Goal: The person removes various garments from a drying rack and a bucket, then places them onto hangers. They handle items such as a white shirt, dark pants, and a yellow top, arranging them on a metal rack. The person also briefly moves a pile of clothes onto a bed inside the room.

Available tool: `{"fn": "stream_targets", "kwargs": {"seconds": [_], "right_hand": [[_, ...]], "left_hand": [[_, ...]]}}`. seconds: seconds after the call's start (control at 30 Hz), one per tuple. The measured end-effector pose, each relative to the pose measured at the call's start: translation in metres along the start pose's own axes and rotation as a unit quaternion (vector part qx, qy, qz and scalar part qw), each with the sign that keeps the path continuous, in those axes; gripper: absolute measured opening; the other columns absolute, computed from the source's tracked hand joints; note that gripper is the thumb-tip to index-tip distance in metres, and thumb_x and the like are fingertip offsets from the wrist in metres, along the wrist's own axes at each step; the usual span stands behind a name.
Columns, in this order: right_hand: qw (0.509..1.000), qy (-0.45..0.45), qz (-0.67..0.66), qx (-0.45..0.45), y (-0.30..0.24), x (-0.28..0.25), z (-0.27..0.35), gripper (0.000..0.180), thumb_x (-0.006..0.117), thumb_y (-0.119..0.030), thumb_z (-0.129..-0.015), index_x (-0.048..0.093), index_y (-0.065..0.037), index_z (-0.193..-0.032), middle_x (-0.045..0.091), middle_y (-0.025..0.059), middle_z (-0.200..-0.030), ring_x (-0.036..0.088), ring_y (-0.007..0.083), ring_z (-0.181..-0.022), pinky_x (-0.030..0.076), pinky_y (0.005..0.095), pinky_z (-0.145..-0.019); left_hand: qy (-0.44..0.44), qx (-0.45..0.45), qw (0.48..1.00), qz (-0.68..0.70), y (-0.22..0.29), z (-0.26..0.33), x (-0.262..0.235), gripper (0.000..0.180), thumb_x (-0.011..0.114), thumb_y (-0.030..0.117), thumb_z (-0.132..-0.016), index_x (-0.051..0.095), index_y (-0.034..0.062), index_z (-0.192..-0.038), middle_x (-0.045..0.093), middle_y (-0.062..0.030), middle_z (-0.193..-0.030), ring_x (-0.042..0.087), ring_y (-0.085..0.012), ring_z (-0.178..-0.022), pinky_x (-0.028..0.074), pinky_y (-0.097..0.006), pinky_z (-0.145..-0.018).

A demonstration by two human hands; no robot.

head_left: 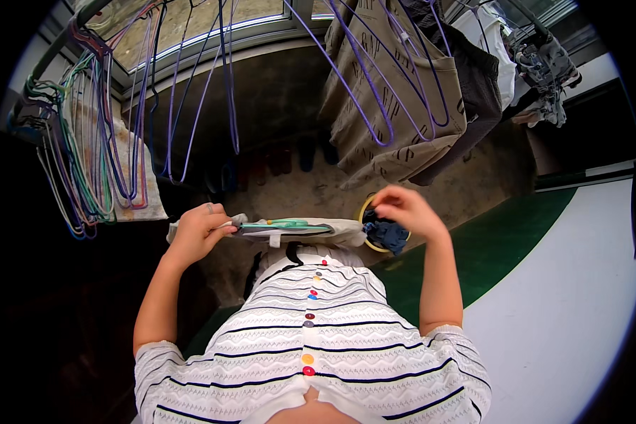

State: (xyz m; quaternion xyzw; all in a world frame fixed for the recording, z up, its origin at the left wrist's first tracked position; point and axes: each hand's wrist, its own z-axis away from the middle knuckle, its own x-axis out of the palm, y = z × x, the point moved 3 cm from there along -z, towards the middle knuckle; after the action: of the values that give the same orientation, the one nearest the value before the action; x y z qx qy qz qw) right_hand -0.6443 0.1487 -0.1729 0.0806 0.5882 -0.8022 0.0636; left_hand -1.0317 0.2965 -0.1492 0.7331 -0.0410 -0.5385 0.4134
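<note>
In front of my waist hangs a light grey garment, seen from above along its dark-edged neck opening. A green clothes hanger lies inside that opening. My left hand is closed, pinching the garment's left end by the hanger. My right hand, slightly blurred, is held apart from the garment's right end with its fingers loosely curved; nothing shows between them. Just below it is a yellow-rimmed basket with dark blue cloth inside.
Several empty hangers crowd a rail at the left, beside a pale patterned cloth. Purple hangers dangle ahead. A beige printed garment and dark trousers hang ahead right. Shoes line the far wall.
</note>
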Motion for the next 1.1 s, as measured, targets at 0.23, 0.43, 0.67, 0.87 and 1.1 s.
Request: {"fn": "stream_targets", "kwargs": {"seconds": [0.23,0.43,0.67,0.87,1.1], "right_hand": [[0.923,0.244,0.286,-0.08,0.033,0.092,-0.035,0.042,0.08,-0.023,-0.07,0.043,-0.005,-0.069,0.047,0.0077,-0.07,0.051,0.0288,-0.061,0.041,0.0376,-0.055],[0.903,0.326,0.242,-0.139,0.046,0.088,-0.067,0.031,0.072,-0.004,-0.067,0.042,-0.005,-0.075,0.047,0.0123,-0.078,0.05,0.0372,-0.068,0.039,0.0432,-0.057],[0.978,0.135,0.16,0.015,0.056,0.064,-0.071,0.025,0.07,0.0,-0.062,0.047,-0.004,-0.071,0.05,0.0089,-0.061,0.052,0.0199,-0.058,0.042,0.032,-0.057],[0.98,0.096,0.173,0.013,0.043,0.064,-0.072,0.022,0.072,-0.001,-0.061,0.053,-0.003,-0.074,0.054,0.0077,-0.064,0.055,0.0204,-0.06,0.045,0.0315,-0.059],[0.967,0.099,0.233,-0.023,0.027,0.053,-0.072,0.019,0.071,-0.002,-0.06,0.06,-0.003,-0.076,0.058,0.0095,-0.077,0.06,0.024,-0.073,0.048,0.0344,-0.066]], "left_hand": [[0.067,-0.15,0.981,0.1,0.026,0.011,0.019,0.014,0.068,0.013,-0.087,0.066,0.0009,-0.08,0.051,-0.0078,-0.068,0.049,-0.0227,-0.062,0.038,-0.033,-0.058],[0.108,-0.149,0.982,0.041,0.044,0.011,0.017,0.01,0.07,0.01,-0.083,0.067,0.0007,-0.082,0.051,-0.0089,-0.068,0.051,-0.024,-0.062,0.04,-0.035,-0.057],[0.041,-0.068,0.984,-0.158,0.038,0.013,0.023,0.01,0.071,0.013,-0.08,0.067,0.0042,-0.08,0.056,-0.0078,-0.074,0.058,-0.0272,-0.072,0.046,-0.038,-0.061],[0.097,-0.186,0.976,-0.055,0.037,0.012,0.016,0.012,0.071,0.015,-0.082,0.068,0.0039,-0.078,0.057,-0.0093,-0.073,0.058,-0.0298,-0.069,0.046,-0.041,-0.061],[-0.022,-0.117,0.98,-0.162,0.039,0.018,0.031,0.015,0.069,0.02,-0.083,0.069,0.0052,-0.077,0.06,-0.0122,-0.076,0.06,-0.0321,-0.071,0.047,-0.042,-0.063]]}}
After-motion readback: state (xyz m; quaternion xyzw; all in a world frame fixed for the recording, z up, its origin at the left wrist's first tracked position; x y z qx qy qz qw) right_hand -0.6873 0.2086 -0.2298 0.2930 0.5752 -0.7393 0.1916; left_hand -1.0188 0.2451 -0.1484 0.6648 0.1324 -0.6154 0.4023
